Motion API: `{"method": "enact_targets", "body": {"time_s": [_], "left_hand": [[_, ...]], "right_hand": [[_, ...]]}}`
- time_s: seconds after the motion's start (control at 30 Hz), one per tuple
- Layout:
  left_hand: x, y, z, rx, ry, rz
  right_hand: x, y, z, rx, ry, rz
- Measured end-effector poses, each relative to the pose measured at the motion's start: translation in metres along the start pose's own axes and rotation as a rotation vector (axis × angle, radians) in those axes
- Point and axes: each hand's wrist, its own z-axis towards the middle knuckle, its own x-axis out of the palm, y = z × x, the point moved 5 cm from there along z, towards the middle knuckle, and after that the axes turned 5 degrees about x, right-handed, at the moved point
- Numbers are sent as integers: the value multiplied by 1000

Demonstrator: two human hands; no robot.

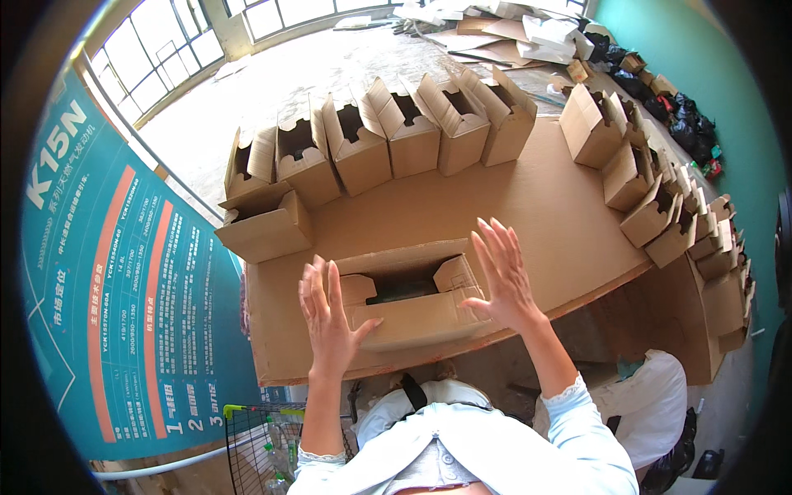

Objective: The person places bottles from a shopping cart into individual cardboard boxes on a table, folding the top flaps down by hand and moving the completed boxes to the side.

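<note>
- Open brown corrugated cardboard box [408, 297] lies at the near edge of the cardboard-covered worktable [544, 206], top flaps unfolded, dark interior showing.
- Left hand [328, 318]: flat, fingers spread, thumb resting on the near front flap of the box; nothing clasped.
- Right hand [503, 276]: flat, fingers spread, at the box's right end, thumb at the flap edge; nothing clasped.
- Hands well apart, one at each end of the box.
- Row of folded brown cardboard boxes [388, 136] stands along the far side of the table, flaps up.
- A second cluster of similar small boxes [660, 206] lines the right edge.
- Teal printed banner [124, 272] hangs at left.
- Flat cardboard sheets [503, 29] are piled on the floor beyond.
</note>
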Motion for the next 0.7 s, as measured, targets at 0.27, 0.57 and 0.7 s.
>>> {"method": "enact_targets", "body": {"time_s": [0.27,0.57,0.7], "left_hand": [[19,18,22,300,332,-26],[29,43,3,286,742,-268],[33,44,8,313,743,-196]], "right_hand": [[46,-6,3,-45,308,150],[46,5,-68,421,268,299],[58,-3,-61,444,266,372]]}}
